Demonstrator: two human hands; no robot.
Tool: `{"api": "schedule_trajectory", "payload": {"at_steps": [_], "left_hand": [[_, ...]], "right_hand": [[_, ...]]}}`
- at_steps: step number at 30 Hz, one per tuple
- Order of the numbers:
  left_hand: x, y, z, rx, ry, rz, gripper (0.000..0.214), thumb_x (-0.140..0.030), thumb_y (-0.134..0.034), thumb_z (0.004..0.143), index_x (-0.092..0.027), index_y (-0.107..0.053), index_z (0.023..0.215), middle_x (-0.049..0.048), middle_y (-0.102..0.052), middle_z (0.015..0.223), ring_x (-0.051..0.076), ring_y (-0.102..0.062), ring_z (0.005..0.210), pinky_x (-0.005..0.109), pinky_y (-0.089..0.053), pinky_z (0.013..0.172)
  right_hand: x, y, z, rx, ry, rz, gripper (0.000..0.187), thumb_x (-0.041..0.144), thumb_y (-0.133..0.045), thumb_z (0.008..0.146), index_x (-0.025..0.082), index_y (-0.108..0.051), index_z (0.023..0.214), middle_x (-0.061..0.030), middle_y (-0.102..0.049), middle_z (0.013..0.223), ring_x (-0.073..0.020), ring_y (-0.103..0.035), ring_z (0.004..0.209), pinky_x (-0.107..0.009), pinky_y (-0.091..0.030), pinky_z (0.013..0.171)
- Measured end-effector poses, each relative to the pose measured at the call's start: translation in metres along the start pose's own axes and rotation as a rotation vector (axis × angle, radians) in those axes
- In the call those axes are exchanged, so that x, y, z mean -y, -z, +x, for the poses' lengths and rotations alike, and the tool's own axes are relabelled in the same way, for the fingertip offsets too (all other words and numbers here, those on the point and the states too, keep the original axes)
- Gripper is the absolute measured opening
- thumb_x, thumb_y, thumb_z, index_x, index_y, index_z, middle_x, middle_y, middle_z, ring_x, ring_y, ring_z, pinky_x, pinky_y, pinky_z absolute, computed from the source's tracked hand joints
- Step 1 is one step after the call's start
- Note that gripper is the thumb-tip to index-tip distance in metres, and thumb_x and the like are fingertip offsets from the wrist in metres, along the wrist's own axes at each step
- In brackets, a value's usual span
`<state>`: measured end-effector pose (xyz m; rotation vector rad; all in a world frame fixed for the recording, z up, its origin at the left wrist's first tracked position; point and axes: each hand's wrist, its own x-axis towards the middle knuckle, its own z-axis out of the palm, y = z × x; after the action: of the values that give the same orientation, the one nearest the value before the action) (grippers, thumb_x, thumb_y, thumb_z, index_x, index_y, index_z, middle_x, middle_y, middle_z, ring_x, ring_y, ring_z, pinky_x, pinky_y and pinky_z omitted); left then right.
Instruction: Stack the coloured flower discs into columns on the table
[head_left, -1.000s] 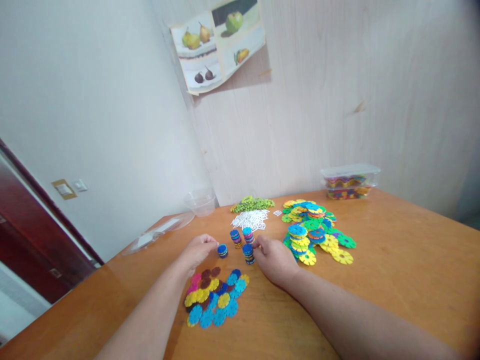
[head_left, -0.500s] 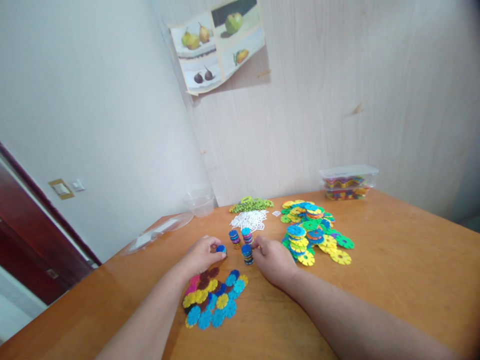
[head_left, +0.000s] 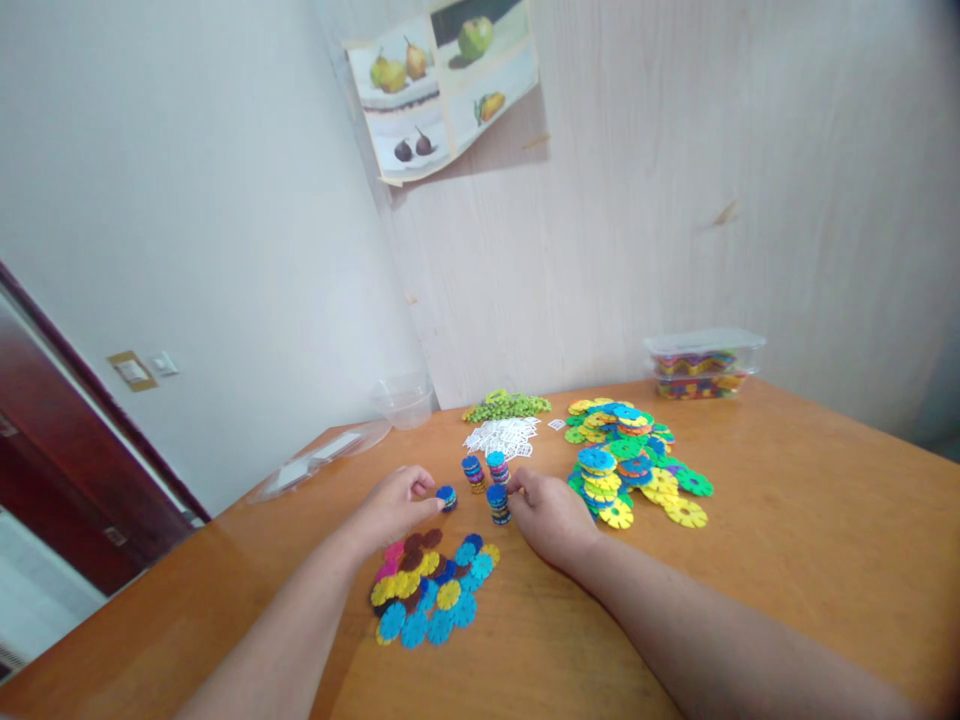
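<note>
In the lower centre of the frame, the short disc stack (head_left: 448, 498) stands at the fingertips of the left hand (head_left: 401, 506), thumb and forefinger parted. Farther right, the taller disc stack (head_left: 498, 506) adjoins the right hand (head_left: 551, 515); whether that one grips, I cannot tell.

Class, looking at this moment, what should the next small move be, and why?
Perhaps the left hand should take one of the loose discs and lay it on the short stack: that stack looks lower than the three taller stacks, the left hand is right at it, and loose discs lie just nearer the person.
</note>
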<state>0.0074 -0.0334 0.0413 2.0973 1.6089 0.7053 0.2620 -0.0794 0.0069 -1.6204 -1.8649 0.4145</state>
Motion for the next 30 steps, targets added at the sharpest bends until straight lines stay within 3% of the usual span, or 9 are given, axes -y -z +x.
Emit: {"api": "schedule_trajectory", "payload": {"at_steps": [6,16,23,30], "left_hand": [[0.01,0.005,-0.019,0.175,0.022,0.115,0.032,-0.045,-0.069,0.064,-0.018,-0.063,0.081,0.0013,-0.064,0.076,0.016,-0.058,0.069,0.024,-0.039,0.058],[0.007,-0.001,-0.023,0.251,0.146,0.077,0.025,-0.039,-0.065,0.065,-0.018,-0.058,0.076,-0.002,-0.06,0.064,0.013,-0.053,0.058,0.021,-0.031,0.05],[-0.007,-0.002,-0.024,0.163,0.188,-0.138,0.025,-0.035,-0.065,0.06,-0.019,-0.051,0.071,-0.006,-0.05,0.057,0.01,-0.043,0.053,0.021,-0.029,0.049],[-0.023,0.009,-0.012,-0.063,0.201,-0.234,0.026,-0.038,-0.063,0.062,-0.018,-0.057,0.076,-0.0025,-0.059,0.068,0.014,-0.051,0.067,0.025,-0.036,0.064]], "right_hand": [[-0.001,-0.001,0.0,-0.013,0.012,-0.001,0.021,0.028,-0.046,0.085,0.026,-0.064,0.095,-0.002,-0.07,0.086,-0.0175,-0.062,0.079,-0.025,-0.029,0.06],[0.001,0.003,-0.002,0.003,0.016,0.02,0.021,0.027,-0.046,0.085,0.025,-0.063,0.096,-0.0014,-0.07,0.087,-0.0168,-0.062,0.08,-0.024,-0.031,0.061],[0.003,0.005,-0.002,0.027,-0.003,-0.002,0.021,0.026,-0.046,0.086,0.026,-0.064,0.098,-0.0019,-0.07,0.087,-0.0176,-0.063,0.082,-0.025,-0.03,0.061],[0.002,0.003,-0.002,0.0,0.008,0.019,0.02,0.028,-0.045,0.087,0.026,-0.064,0.094,-0.0014,-0.07,0.085,-0.0172,-0.062,0.08,-0.024,-0.03,0.06]]}}
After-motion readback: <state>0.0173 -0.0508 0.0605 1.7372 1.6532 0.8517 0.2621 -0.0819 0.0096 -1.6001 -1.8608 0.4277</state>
